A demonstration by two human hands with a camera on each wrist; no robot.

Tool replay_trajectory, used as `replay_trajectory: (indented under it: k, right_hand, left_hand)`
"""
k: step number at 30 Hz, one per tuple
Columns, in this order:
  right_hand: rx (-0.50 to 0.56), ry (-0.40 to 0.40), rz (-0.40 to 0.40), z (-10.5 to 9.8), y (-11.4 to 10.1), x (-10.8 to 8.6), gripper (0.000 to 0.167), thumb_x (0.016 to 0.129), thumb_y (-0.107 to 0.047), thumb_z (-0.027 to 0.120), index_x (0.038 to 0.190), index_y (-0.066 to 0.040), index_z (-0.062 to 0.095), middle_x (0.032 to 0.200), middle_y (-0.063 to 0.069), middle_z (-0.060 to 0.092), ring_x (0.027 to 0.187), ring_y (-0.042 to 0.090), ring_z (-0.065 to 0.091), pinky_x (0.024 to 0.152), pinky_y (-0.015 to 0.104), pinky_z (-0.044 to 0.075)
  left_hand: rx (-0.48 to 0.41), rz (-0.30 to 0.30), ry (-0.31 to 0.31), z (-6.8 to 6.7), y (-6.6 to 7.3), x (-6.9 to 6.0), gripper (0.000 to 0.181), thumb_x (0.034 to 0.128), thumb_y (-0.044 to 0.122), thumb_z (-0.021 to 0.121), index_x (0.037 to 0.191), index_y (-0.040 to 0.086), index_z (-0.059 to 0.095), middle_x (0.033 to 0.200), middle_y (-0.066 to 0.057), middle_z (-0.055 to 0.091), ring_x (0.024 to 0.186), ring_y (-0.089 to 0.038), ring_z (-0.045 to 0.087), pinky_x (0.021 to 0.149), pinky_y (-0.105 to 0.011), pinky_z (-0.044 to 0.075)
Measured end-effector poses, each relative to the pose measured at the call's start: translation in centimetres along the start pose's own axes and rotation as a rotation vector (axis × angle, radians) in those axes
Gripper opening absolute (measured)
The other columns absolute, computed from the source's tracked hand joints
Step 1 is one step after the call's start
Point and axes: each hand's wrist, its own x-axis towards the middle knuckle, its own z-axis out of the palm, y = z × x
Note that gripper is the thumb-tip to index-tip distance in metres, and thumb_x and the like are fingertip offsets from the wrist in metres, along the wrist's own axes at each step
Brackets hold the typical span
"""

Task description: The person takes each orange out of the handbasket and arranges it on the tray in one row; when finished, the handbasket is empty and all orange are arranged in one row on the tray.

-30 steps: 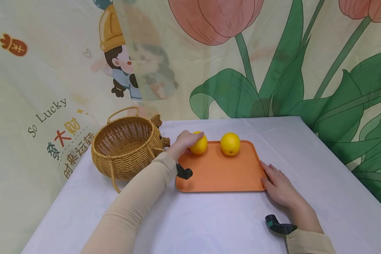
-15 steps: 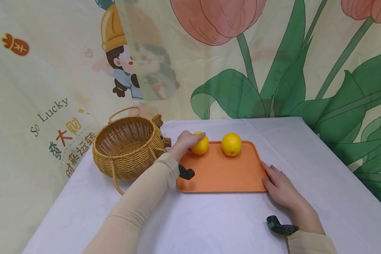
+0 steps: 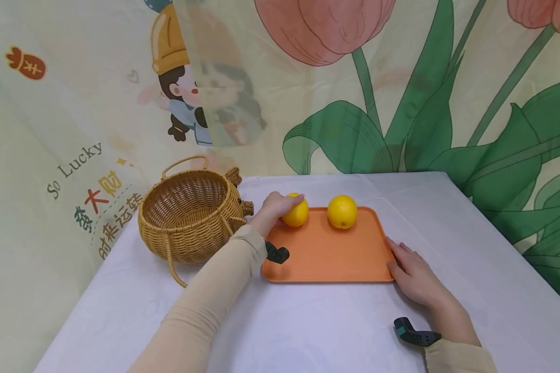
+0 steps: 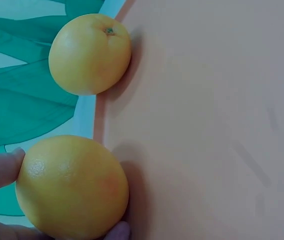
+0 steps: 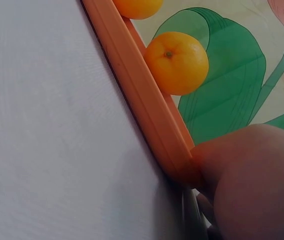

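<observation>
In the head view my left hand (image 3: pixel 275 208) grips an orange (image 3: pixel 297 211) at the far left part of an orange-coloured tray (image 3: pixel 326 254). In the left wrist view, the thumb and fingertips lie around this held orange (image 4: pixel 72 187). A second orange (image 3: pixel 342 212) rests by the tray's far edge, to the right and apart from the hand. My right hand (image 3: pixel 415 274) holds the tray's right edge, its thumb on the rim (image 5: pixel 172 155) in the right wrist view. Its other fingers are partly hidden there.
A woven wicker basket (image 3: pixel 191 217) with an animal snout and loop handles stands left of the tray, close to my left forearm. White cloth (image 3: pixel 308 331) covers the table. A printed curtain (image 3: pixel 326 129) hangs behind it.
The whole head view has shifted slightly, so everything sits a little further right. Both hands, the oranges, tray and basket keep their places relative to one another.
</observation>
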Motion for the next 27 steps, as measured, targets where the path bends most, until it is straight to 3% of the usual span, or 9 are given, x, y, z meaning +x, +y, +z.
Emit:
replay_trajectory:
  k: [27]
  right_hand:
    - [-0.008,-0.007,-0.012,0.10,0.36,0.28,0.066,0.109,-0.031,0.048,0.164,-0.008,0.019,0.162,0.030,0.022,0.148,0.054,0.012,0.112,0.074,0.012]
  left_hand:
    - [0.043,0.035,0.016,0.22,-0.18,0.01,0.080,0.0936,0.054,0.070,0.143,-0.004,0.044,0.120,-0.016,0.054,0.103,-0.028,0.057,0.084,-0.041,0.059]
